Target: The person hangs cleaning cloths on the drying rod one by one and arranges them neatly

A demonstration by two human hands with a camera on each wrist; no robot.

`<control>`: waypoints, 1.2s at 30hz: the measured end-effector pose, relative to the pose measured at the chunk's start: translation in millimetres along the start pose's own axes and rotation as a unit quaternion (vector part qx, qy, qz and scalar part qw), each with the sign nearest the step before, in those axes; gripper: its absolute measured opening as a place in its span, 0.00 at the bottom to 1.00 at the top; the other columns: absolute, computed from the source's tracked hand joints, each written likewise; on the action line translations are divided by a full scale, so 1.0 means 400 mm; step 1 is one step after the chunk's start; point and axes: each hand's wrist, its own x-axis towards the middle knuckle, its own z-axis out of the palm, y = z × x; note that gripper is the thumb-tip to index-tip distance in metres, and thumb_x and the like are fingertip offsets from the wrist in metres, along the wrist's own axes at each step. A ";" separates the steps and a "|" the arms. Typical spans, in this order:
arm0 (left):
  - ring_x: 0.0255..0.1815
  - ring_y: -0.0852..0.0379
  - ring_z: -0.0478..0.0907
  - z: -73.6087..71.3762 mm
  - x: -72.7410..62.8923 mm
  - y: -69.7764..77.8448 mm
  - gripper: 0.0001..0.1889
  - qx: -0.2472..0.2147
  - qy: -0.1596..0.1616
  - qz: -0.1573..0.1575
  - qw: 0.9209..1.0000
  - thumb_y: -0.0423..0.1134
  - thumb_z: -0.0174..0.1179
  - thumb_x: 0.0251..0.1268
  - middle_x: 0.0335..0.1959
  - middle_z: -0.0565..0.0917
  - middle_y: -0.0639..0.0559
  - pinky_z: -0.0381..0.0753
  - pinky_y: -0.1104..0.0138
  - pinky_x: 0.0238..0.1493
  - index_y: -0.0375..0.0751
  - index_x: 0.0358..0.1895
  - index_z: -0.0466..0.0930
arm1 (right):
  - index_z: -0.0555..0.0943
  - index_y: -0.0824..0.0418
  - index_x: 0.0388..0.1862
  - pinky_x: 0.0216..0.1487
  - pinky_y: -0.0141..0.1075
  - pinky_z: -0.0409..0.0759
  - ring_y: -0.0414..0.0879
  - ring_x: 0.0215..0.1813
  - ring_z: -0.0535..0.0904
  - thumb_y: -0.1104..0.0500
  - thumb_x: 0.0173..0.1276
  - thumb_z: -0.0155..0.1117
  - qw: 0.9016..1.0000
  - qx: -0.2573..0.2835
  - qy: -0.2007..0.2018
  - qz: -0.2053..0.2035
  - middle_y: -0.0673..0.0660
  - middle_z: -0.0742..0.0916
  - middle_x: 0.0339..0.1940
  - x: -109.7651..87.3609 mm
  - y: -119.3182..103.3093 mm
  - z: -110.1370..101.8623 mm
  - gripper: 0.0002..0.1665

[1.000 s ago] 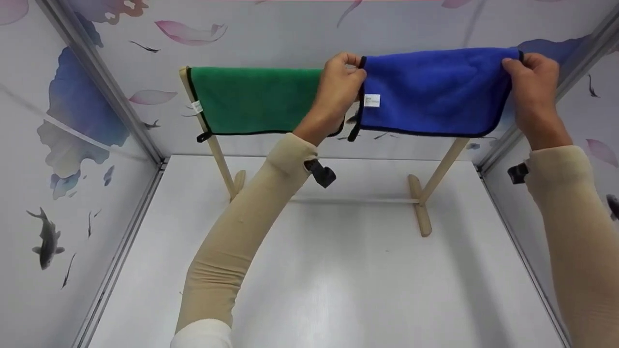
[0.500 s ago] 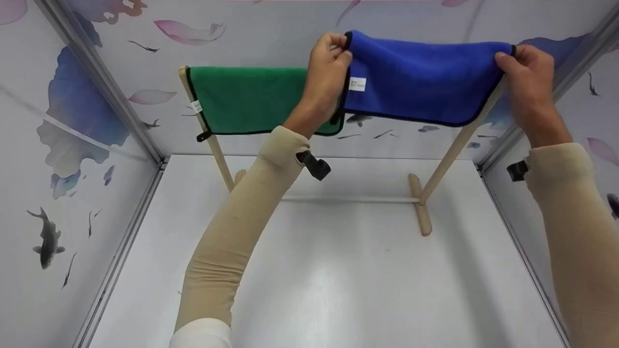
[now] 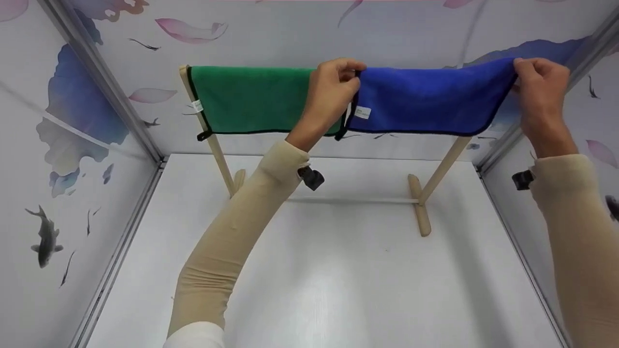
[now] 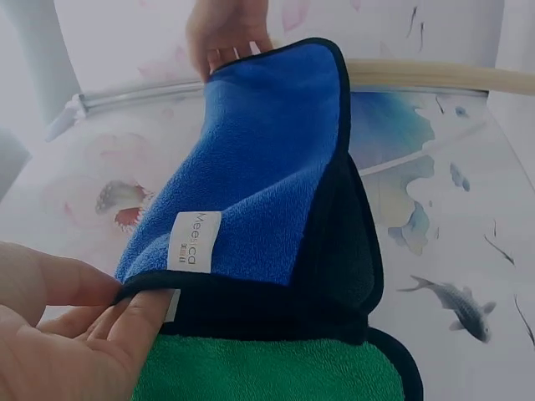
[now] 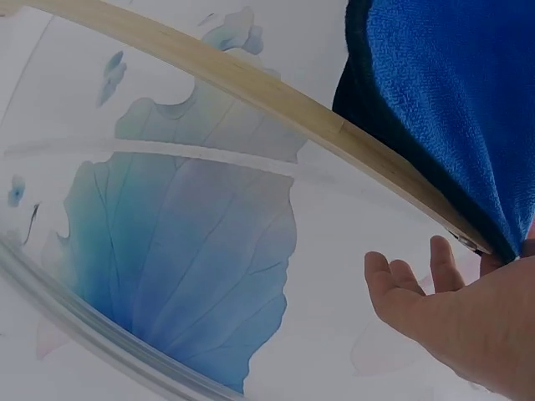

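Observation:
A blue towel [image 3: 430,101] with black edging hangs folded at the right half of a wooden rack. My left hand [image 3: 331,96] pinches its upper left end between thumb and fingers, close to the green towel. In the left wrist view this grip sits on the black edge, near a white label [image 4: 194,242]. At the other end, my right hand [image 3: 544,94] pinches the upper right corner, which is pulled up higher than the left. The right wrist view shows that corner beside a wooden post [image 5: 251,88], other fingers [image 5: 393,276] loosely bent.
A green towel [image 3: 251,99] is draped over the rack's left half, its right end partly behind my left hand. The rack's right leg [image 3: 442,166] and foot [image 3: 420,208] stand on a white floor [image 3: 338,280]. Printed panels wall in both sides and the back.
Both hands first lifted the blue towel and shifted it left, over the green towel's end. Since then they have lowered it, and the right hand has moved slightly right.

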 end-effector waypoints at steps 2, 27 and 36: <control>0.39 0.58 0.80 -0.007 -0.005 -0.006 0.17 0.015 0.008 0.005 1.000 0.25 0.56 0.81 0.52 0.92 0.48 0.71 0.70 0.35 0.36 0.62 0.90 | 0.88 0.74 0.36 0.47 0.30 0.80 0.45 0.39 0.77 0.60 0.79 0.73 1.000 -0.022 0.004 -0.012 0.55 0.83 0.31 -0.005 -0.001 0.001 0.16; 0.57 0.58 0.90 -0.068 -0.098 -0.104 0.16 0.061 -0.015 0.077 0.995 0.29 0.62 0.83 0.61 0.91 0.44 0.85 0.68 0.62 0.36 0.67 0.87 | 0.91 0.56 0.55 0.64 0.33 0.68 0.37 0.55 0.75 0.42 0.83 0.67 0.943 -0.327 0.044 -0.035 0.39 0.85 0.44 -0.079 0.056 -0.011 0.20; 0.60 0.52 0.87 -0.155 -0.180 -0.171 0.18 0.111 -0.025 0.074 0.991 0.34 0.61 0.86 0.64 0.88 0.41 0.86 0.58 0.63 0.33 0.71 0.83 | 0.82 0.59 0.76 0.76 0.35 0.75 0.43 0.73 0.79 0.43 0.87 0.60 0.924 -0.378 -0.008 -0.053 0.57 0.85 0.73 -0.143 0.099 -0.043 0.30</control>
